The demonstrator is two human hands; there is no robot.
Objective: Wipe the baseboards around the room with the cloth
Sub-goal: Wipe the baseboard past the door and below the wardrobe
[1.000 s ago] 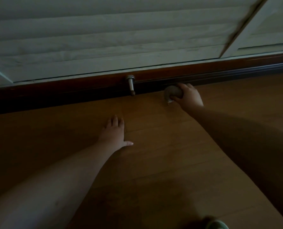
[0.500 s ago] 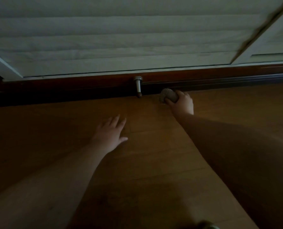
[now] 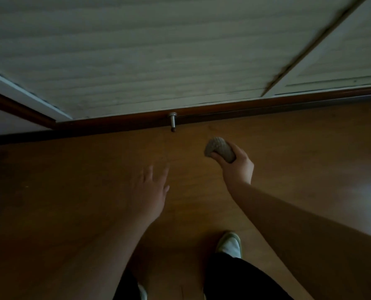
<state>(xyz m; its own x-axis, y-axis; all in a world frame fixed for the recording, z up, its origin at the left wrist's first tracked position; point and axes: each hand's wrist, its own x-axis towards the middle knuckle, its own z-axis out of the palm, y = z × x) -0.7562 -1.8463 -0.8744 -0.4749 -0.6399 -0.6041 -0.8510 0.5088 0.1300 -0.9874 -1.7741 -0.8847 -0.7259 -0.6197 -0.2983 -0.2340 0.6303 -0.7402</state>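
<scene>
Right hand point(image 3: 237, 164) grips balled cloth point(image 3: 219, 149) in curled fingers above wood floor point(image 3: 299, 152), clear of dark baseboard point(image 3: 234, 114) and door stopper point(image 3: 172, 121); left hand point(image 3: 148, 191) fingers spread, blurred, holding nothing, open floor around both.

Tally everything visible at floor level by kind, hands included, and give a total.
Hands: 2, left hand and right hand
Cloth: 1
Door stop: 1
Baseboard: 1
Shoes: 2, one and another
Total: 7
</scene>
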